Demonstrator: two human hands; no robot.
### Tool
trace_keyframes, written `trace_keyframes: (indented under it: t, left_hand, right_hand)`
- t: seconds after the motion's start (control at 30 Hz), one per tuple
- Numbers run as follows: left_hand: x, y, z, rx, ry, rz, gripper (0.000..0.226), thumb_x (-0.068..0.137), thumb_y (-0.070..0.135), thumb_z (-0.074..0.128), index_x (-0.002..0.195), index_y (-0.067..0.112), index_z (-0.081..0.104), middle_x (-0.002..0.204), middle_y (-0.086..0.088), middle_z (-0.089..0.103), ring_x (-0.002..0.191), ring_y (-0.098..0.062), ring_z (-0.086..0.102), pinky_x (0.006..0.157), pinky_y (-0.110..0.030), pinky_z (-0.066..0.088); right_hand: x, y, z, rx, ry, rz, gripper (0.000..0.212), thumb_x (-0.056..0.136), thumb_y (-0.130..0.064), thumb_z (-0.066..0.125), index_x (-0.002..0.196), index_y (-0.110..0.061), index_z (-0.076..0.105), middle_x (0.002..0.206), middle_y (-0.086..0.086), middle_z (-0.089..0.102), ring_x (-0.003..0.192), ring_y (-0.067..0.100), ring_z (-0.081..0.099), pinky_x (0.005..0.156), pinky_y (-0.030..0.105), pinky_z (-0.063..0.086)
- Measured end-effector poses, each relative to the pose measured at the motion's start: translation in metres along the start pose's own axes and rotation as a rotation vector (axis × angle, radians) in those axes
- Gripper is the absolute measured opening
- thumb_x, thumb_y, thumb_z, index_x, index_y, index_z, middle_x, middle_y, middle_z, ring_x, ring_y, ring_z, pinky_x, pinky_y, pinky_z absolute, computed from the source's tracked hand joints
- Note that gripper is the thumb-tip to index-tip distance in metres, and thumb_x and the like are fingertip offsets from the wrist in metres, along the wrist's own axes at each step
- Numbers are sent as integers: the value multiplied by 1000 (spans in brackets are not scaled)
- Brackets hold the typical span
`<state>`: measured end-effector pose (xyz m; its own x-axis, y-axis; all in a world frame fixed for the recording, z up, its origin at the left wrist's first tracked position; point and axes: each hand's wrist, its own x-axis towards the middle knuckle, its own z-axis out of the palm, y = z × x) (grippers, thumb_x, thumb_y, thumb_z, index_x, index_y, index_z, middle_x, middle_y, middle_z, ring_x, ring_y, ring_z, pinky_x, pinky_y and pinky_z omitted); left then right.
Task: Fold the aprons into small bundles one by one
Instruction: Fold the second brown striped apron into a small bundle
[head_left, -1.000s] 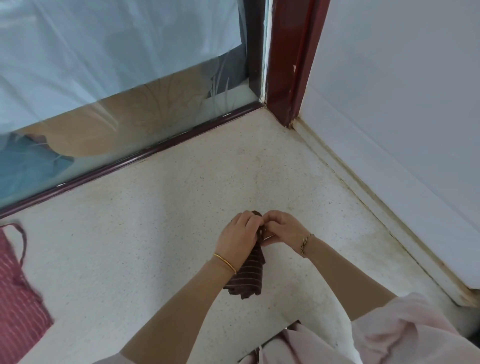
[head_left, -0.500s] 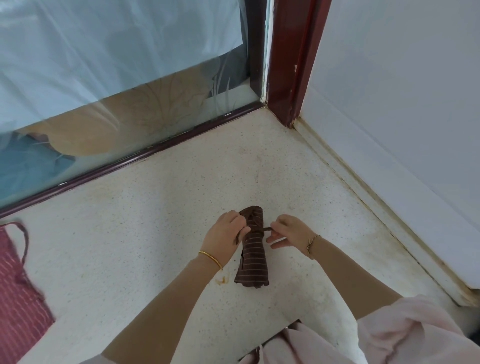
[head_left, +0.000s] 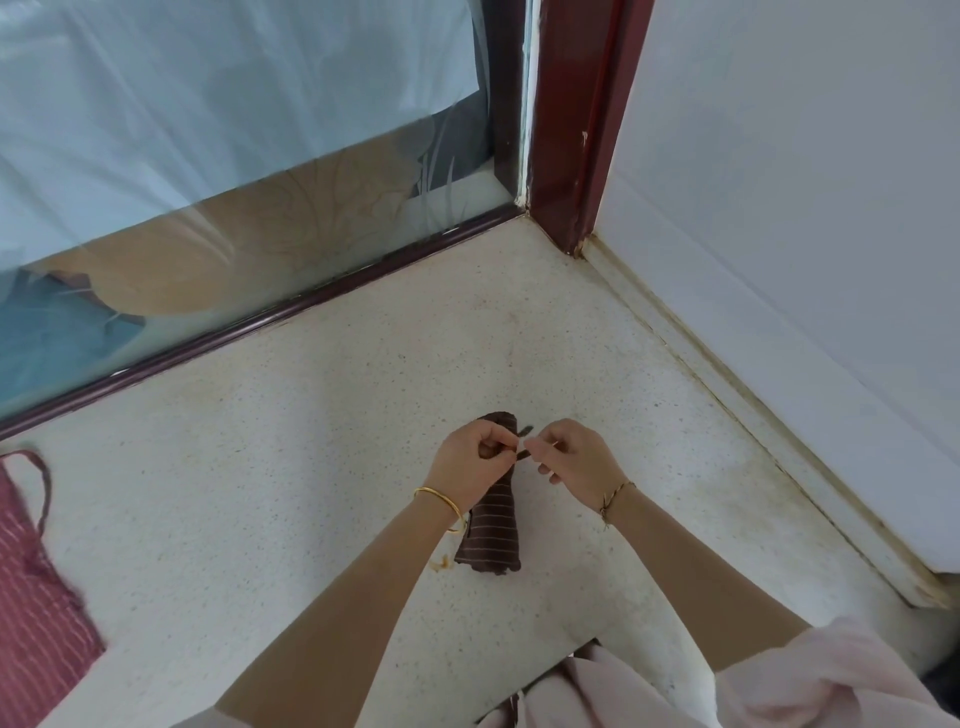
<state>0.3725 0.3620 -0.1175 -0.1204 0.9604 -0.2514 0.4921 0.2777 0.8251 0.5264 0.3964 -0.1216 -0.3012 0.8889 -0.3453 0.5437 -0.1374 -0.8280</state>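
Observation:
A dark brown striped apron (head_left: 491, 535) lies rolled into a narrow bundle on the speckled floor, its top end poking out beyond my hands. My left hand (head_left: 470, 462) sits over the bundle's upper part with fingers curled, pinching the thin brown apron strap (head_left: 523, 432). My right hand (head_left: 574, 460) is just to the right of the bundle and pinches the same strap between thumb and fingertips. The strap runs short and taut between the two hands. A red striped apron (head_left: 36, 597) lies flat at the left edge, its neck loop towards the glass.
A glass door with a dark red bottom rail (head_left: 249, 327) runs along the far side. A dark red door post (head_left: 576, 119) stands in the corner, and a white wall with a pale skirting (head_left: 753, 415) closes the right. My pink clothing (head_left: 753, 686) fills the bottom right.
My hands were close together over the bundle's top, then drew apart with the strap stretched between them. Now they have come nearer again at the bundle's upper part, both pinching the strap.

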Motion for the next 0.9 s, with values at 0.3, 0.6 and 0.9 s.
trace_keyframes:
  t: [0.3, 0.6, 0.9]
  left_hand:
    - [7, 3, -1, 290, -58, 78, 19, 90, 24, 60, 89, 6, 65, 88, -6, 63, 78, -16, 53, 75, -26, 43]
    - [9, 0, -3, 11, -33, -54, 18, 93, 14, 55, 88, -2, 61, 78, -14, 68, 59, -8, 57, 55, -12, 48]
    - [9, 3, -3, -4, -55, -63, 14, 93, 14, 54, 81, 7, 57, 69, -3, 61, 58, -8, 55, 53, -12, 45]
  right_hand:
    - [-4, -11, 9, 462, 31, 37, 23, 99, -13, 40, 87, -7, 59, 79, 13, 63, 58, 21, 59, 51, 29, 49]
    - [-2, 2, 20, 135, -56, -5, 16, 85, -11, 64, 95, -18, 54, 92, 2, 60, 74, 11, 58, 62, 18, 46]
    - [2, -3, 17, 216, -39, 64, 4, 90, -3, 57, 88, -6, 57, 78, 5, 61, 45, 4, 60, 43, 20, 46]
